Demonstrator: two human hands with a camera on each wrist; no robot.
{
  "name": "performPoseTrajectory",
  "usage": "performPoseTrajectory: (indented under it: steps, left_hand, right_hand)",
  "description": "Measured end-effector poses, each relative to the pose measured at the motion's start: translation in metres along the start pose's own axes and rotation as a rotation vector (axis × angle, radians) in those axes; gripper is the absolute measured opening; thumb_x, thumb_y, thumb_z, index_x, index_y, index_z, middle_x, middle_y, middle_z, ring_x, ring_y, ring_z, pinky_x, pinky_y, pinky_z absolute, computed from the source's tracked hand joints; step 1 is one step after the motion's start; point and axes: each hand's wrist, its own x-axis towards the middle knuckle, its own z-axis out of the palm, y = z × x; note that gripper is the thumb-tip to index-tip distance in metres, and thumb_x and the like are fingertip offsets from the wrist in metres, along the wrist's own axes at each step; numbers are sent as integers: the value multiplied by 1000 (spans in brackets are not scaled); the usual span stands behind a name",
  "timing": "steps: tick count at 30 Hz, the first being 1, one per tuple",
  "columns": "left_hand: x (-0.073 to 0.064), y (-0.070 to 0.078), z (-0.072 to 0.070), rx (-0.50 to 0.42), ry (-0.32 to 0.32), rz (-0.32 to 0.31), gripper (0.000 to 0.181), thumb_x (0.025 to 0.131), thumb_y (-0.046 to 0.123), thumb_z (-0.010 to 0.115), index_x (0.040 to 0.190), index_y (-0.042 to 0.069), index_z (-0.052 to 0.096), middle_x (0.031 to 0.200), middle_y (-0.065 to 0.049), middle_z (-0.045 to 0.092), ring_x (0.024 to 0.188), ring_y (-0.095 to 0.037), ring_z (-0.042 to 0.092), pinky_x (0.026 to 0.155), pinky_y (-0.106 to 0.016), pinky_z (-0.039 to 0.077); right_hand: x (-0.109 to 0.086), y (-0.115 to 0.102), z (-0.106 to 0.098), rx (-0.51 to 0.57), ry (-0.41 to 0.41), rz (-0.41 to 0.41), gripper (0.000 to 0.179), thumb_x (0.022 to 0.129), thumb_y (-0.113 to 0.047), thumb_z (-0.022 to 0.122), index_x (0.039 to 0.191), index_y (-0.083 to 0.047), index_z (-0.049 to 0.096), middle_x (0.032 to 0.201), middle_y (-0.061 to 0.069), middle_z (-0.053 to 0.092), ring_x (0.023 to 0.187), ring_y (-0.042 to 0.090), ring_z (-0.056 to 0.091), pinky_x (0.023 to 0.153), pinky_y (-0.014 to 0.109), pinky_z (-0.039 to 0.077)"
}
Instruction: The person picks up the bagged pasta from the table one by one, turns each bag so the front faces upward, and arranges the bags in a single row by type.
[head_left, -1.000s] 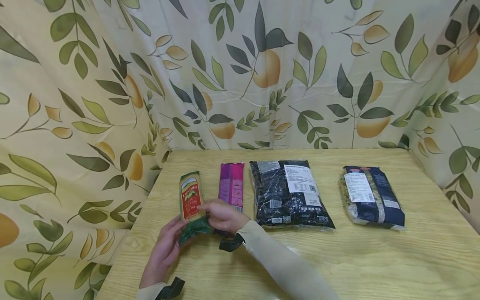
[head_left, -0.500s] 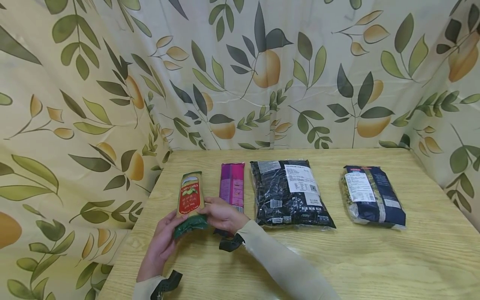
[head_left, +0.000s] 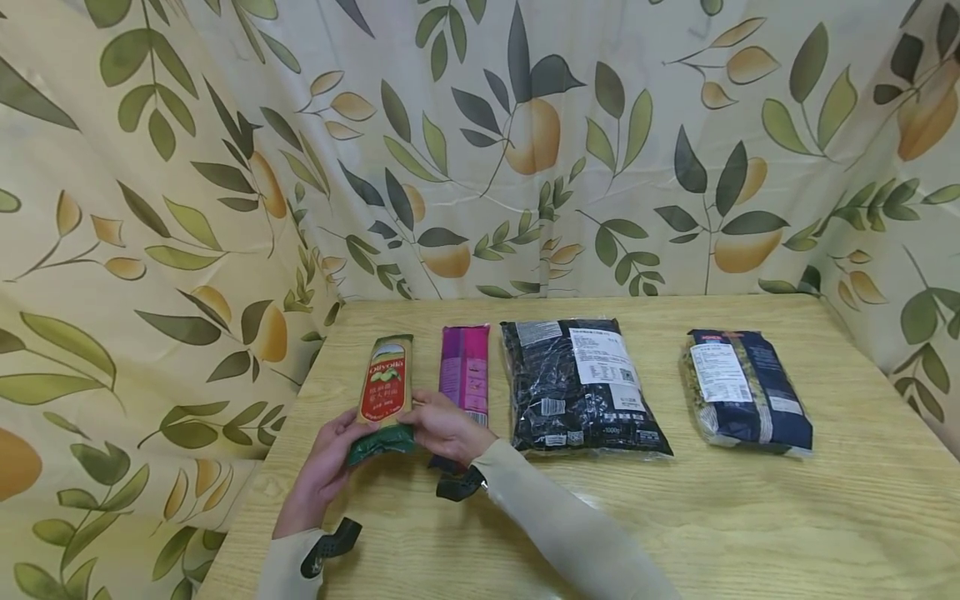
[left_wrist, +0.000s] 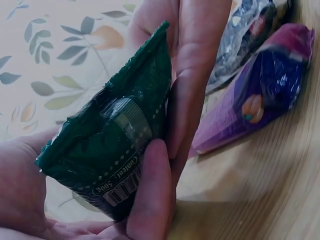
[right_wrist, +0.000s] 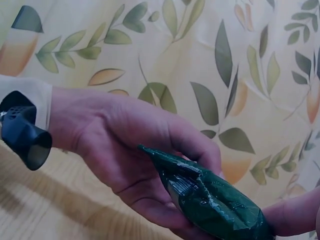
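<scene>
A long gold and green pasta packet [head_left: 387, 383] with a red label is held tilted over the left part of the table. My left hand [head_left: 324, 462] grips its near green end from the left, thumb on top. At the packet's right edge, my right hand [head_left: 452, 429] pinches the side near the same end. In the left wrist view, the folded green end [left_wrist: 112, 130] faces the camera, with a barcode and "500g" print. The right wrist view has my left hand [right_wrist: 130, 150] around that green end; fingers under the packet are partly hidden.
A pink and purple packet [head_left: 465, 367] lies just beyond my right hand, partly covered by it. Right of it are a large black bag [head_left: 540, 375] with white labels and a navy bag [head_left: 772, 383] with a see-through side. A leaf-patterned curtain [head_left: 480, 208] encloses the wooden table [head_left: 750, 525].
The packet has turned so that its far end leans right, and its near end has come up and left. My right fingers have slid off the label to its right edge.
</scene>
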Motion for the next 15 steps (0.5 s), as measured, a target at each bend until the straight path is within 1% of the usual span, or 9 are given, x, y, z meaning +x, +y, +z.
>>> performPoseTrajectory:
  steps: [2,4,7,9,13,15]
  left_hand:
    - [3,0,-2,29,-12,12,64,103,10,55,159,-7,27,104,9,75,90,-2,70,79,-18,58]
    - [7,1,-4,55,-21,10,63,103,10,55,158,-7,30,100,11,75,87,-1,69,78,-17,57]
    - [11,1,-6,81,3,-1,62,101,10,56,157,-7,33,98,12,76,83,0,68,76,-17,56]
    - [14,1,-7,104,17,-10,63,101,9,57,157,-7,34,102,11,76,83,1,68,76,-17,55]
    - [20,-1,-9,138,69,-14,68,98,7,60,158,-6,31,115,3,75,85,0,69,76,-18,56]
    - [22,-2,-10,147,88,-16,70,97,6,61,159,-5,29,116,1,74,84,0,69,75,-18,56]
  right_hand:
    - [2,1,0,-2,8,-1,60,101,10,43,159,7,25,155,31,44,141,37,50,116,45,46]
    - [4,2,0,-14,13,-4,59,101,10,43,158,7,27,154,31,45,140,36,51,116,45,46]
    - [7,4,0,-50,19,-10,57,101,10,44,156,8,30,152,33,48,137,36,54,115,46,47]
    - [9,5,0,-71,38,-9,56,101,11,45,155,8,33,149,33,50,135,36,56,114,47,48]
    - [13,9,0,-101,90,-15,57,99,13,48,154,8,35,146,32,52,133,36,57,114,48,48]
    - [16,10,1,-104,103,-16,59,98,14,48,155,8,34,147,32,52,134,37,56,115,49,47]
